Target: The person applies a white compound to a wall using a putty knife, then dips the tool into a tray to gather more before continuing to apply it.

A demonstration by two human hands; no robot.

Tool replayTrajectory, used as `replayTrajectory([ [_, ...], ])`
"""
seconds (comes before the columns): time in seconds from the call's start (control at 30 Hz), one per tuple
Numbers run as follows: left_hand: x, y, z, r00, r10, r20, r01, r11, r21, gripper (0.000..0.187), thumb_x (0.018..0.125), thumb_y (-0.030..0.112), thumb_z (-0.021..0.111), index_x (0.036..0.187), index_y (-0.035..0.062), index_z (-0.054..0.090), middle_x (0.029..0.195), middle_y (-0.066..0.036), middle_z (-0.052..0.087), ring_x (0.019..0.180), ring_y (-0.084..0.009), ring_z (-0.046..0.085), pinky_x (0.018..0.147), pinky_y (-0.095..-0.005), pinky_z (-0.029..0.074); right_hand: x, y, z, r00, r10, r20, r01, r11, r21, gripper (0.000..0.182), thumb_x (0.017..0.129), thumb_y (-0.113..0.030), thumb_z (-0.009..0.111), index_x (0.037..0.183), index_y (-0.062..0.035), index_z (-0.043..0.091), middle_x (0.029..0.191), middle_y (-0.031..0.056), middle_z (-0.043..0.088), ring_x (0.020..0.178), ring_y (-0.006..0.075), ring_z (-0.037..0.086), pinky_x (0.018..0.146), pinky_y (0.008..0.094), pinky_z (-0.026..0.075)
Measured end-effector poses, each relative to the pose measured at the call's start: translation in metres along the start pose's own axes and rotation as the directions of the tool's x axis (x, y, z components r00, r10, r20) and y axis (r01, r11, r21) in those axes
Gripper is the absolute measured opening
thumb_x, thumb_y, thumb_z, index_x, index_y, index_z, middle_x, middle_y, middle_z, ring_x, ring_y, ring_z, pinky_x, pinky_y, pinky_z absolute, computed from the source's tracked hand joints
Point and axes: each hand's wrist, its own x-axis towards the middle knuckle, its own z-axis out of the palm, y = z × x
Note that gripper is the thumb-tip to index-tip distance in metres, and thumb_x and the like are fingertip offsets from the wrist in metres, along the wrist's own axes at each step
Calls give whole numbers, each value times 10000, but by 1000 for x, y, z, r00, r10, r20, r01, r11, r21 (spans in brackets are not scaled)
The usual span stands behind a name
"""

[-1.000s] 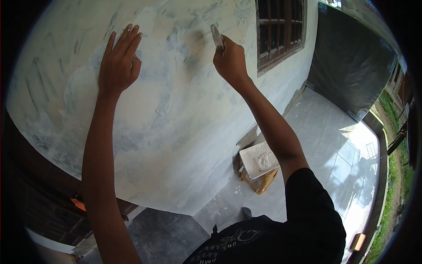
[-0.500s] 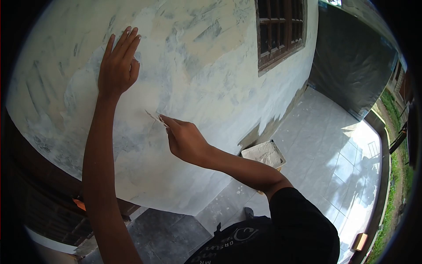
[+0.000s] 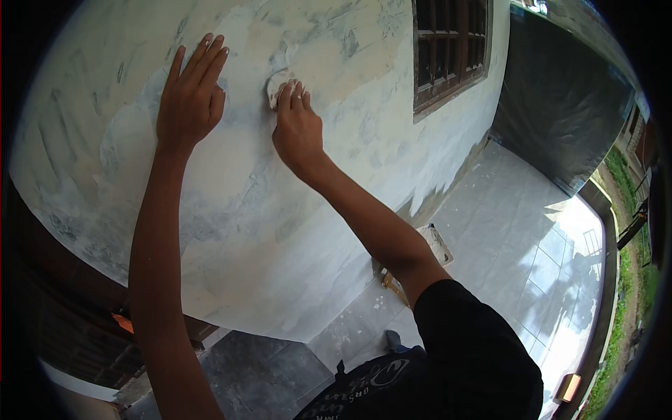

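Observation:
My left hand (image 3: 189,105) lies flat against the wall (image 3: 217,189), its fingers stretched out and white specks on the fingertips. To its right, my right hand (image 3: 299,133) grips a putty scraper (image 3: 275,89) smeared with white filler and presses it to the wall. The fingers hide much of the scraper. Pale filler covers the wall in uneven patches, with darker grey streaks showing through around both hands.
A tray of white filler (image 3: 439,245) stands on the tiled floor, partly behind my right arm. A dark wooden window (image 3: 451,52) is set in the wall to the right. Beyond it hangs a dark sheet (image 3: 567,91). An orange object (image 3: 122,322) shows at lower left.
My right hand has moved up the wall with the scraper, which has turned from edge-on to flat against the surface. My left hand stays nearly in place.

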Motion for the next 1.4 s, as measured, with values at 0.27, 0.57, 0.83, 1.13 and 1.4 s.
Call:
replayTrajectory([
  [0.27,1,-1,0,999,35,-18,-35,999,-37,497,833,43,470,1317,23,582,1459,-81,522,1395,-207,438,1191,-465,282,-82,-33,-101,919,24,393,-276,750,601,423,844,102,528,1266,92,558,995,303,664,884,442,666,757,422,548],
  [0.57,2,2,0,999,33,-7,-33,999,-16,490,824,68,488,1300,21,594,1461,-79,519,1406,-197,419,1196,-453,279,67,54,-33,990,139,-19,-135,983,123,365,759,90,513,1114,113,592,912,278,676,749,426,666,652,467,544],
  [0.83,-1,1,1,1000,18,-9,-19,998,-60,548,805,10,459,1346,5,548,1480,-89,496,1413,-226,412,1192,-467,281,-52,-42,-108,852,-54,520,-328,721,611,325,814,93,538,1126,94,628,875,298,660,820,446,657,750,429,527],
  [1.13,0,2,1,1000,27,-7,-27,999,-48,542,813,1,451,1346,12,551,1469,-86,510,1410,-222,417,1191,-474,279,52,79,-45,979,204,-20,-192,948,255,391,782,100,491,1164,113,571,951,304,661,828,447,660,751,442,545],
  [1.4,-2,-1,4,999,29,-14,-30,999,-45,535,827,3,443,1352,17,544,1478,-85,499,1410,-224,417,1188,-481,275,-113,-90,-31,948,-94,304,23,973,229,583,845,33,515,1379,195,348,1375,422,407,1276,541,440,1056,495,439],
])
